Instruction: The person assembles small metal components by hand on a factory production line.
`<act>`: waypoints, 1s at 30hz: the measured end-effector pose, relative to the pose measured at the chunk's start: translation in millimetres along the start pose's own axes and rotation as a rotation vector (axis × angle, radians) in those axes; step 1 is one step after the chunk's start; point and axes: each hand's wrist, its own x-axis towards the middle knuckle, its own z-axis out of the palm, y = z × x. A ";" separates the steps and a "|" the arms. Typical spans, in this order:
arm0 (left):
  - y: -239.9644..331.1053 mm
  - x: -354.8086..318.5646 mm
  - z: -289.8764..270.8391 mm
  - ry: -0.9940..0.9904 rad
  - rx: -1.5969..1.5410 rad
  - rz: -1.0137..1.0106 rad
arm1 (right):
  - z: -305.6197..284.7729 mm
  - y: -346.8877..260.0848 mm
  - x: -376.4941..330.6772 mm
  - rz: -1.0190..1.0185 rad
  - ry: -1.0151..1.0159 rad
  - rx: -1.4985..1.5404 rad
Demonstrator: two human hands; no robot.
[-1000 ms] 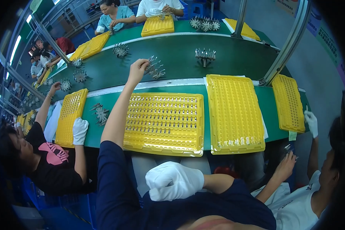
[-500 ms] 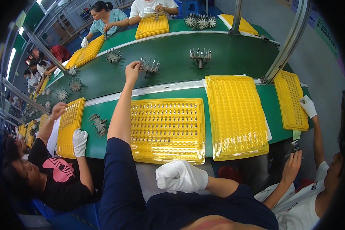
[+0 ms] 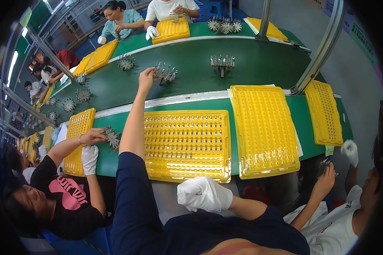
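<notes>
My bare left hand [image 3: 147, 78] stretches far forward over the dark green belt. Its fingers are pinched at the left edge of a round metal fixture [image 3: 166, 73] with upright clips around it and a stem below. Close to my body, my right hand [image 3: 205, 194], in a white glove, is curled into a fist; whatever may be inside it is hidden. Between my arms lies a yellow plastic tray [image 3: 187, 170] with rows of small shiny metal parts in its upper pockets. Its lower pockets show no such parts.
Another yellow tray [image 3: 266, 131] lies right of mine. A similar clip fixture [image 3: 222, 62] stands on the belt, with several more leftward. A metal post [image 3: 321, 46] rises at the right. Co-workers sit on both sides; the left one's hand [image 3: 93, 136] touches a spiky fixture [image 3: 113, 138].
My hands have hardly moved. The left co-worker's bare hand went from the tray to a spiky fixture. The right co-worker's gloved hand left its tray; a far co-worker's glove lowered to a tray's edge.
</notes>
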 end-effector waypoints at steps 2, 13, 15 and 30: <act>9.8 -4.9 6.7 0.022 0.114 -0.020 | 1.0 -0.1 0.9 -0.001 0.052 0.009; 218.5 -409.0 -55.7 -0.073 -0.002 1.385 | -19.5 14.3 -20.9 -0.102 0.113 0.037; 270.9 -406.3 -77.0 -1.075 -0.769 1.319 | -3.8 17.5 -12.0 -0.109 0.060 0.104; 267.1 -491.8 -42.7 -0.335 -0.740 2.132 | 12.7 11.4 -8.1 -0.115 0.164 0.002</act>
